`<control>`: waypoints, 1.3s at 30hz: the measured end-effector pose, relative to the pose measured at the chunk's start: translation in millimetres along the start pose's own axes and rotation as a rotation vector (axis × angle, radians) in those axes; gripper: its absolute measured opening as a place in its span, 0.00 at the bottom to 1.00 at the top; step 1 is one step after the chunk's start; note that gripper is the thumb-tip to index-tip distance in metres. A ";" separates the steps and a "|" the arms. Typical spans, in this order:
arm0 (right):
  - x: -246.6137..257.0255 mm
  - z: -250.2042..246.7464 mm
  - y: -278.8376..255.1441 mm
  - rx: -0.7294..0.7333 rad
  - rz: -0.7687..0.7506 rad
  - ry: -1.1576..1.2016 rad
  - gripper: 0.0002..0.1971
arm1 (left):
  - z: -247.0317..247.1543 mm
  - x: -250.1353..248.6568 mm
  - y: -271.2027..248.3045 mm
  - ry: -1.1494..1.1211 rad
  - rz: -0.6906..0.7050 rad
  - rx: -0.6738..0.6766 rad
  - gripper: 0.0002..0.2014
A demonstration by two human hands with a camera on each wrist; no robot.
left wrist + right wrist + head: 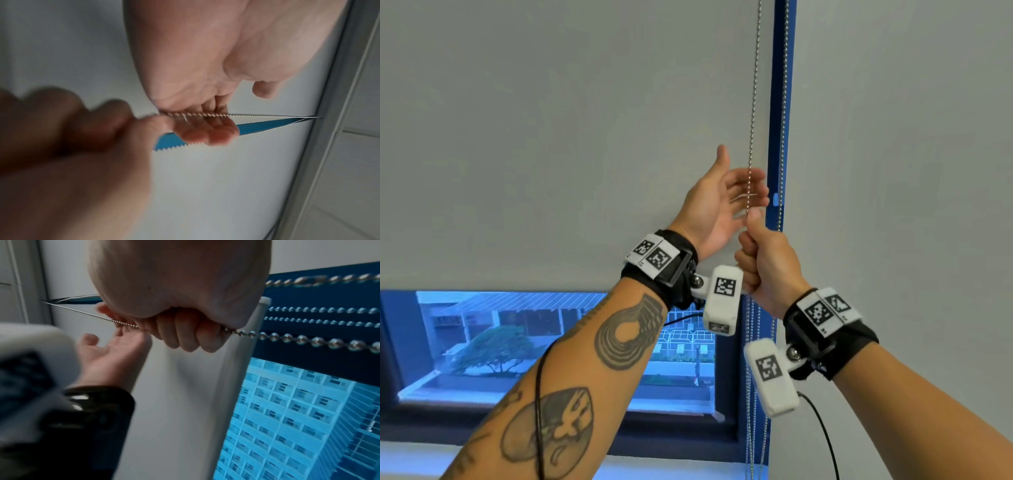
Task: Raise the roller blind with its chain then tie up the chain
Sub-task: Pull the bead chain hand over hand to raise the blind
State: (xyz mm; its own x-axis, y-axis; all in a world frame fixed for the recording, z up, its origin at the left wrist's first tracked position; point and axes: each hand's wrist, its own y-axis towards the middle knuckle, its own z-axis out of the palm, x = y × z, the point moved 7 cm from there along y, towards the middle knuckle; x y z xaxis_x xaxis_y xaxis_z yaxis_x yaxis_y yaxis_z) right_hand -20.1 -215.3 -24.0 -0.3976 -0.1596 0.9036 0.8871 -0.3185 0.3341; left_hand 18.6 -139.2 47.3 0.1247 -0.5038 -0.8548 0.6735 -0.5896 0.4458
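Observation:
The grey roller blind (551, 137) covers most of the window, its bottom edge low over the glass. A metal bead chain (754, 102) hangs by the blind's right edge. My right hand (767, 260) grips that strand in a fist, thumb on top. Just above it my left hand (722, 198) is open, palm to the right, with the chain crossing its straight fingers. The left wrist view shows the chain (205, 115) lying across the left fingers (216, 133) and running into the blurred right hand (72, 129). In the right wrist view the fist (180, 331) holds the chain (287, 338).
A second chain strand (784, 102) runs along the blue window frame (777, 68). More chain loops (753, 428) hang below the hands. The window glass (517, 342) shows buildings outside. A grey wall (893, 137) lies to the right. The blind's bottom bar (246, 369) is near the fist.

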 end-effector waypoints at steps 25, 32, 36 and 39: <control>108.1 16.7 5.1 0.192 -0.097 0.166 0.20 | 4.0 64.2 -39.9 0.050 -0.077 -0.040 0.29; 100.5 34.8 9.6 0.010 -0.074 0.094 0.28 | -3.3 75.5 -37.8 0.179 -0.039 0.007 0.31; 102.4 31.4 9.2 -0.060 -0.114 0.089 0.32 | -5.4 75.0 -32.3 0.254 -0.050 0.031 0.31; 99.8 27.7 9.9 -0.057 -0.128 0.087 0.32 | -9.4 70.0 -27.5 0.162 -0.104 0.044 0.31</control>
State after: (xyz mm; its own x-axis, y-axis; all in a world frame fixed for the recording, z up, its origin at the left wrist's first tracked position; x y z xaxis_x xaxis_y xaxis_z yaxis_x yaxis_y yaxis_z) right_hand -44.5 -208.5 76.9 -0.5273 -0.1938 0.8273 0.8144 -0.3931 0.4270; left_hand 15.7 -152.3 -27.3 0.1742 -0.3330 -0.9267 0.6569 -0.6618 0.3613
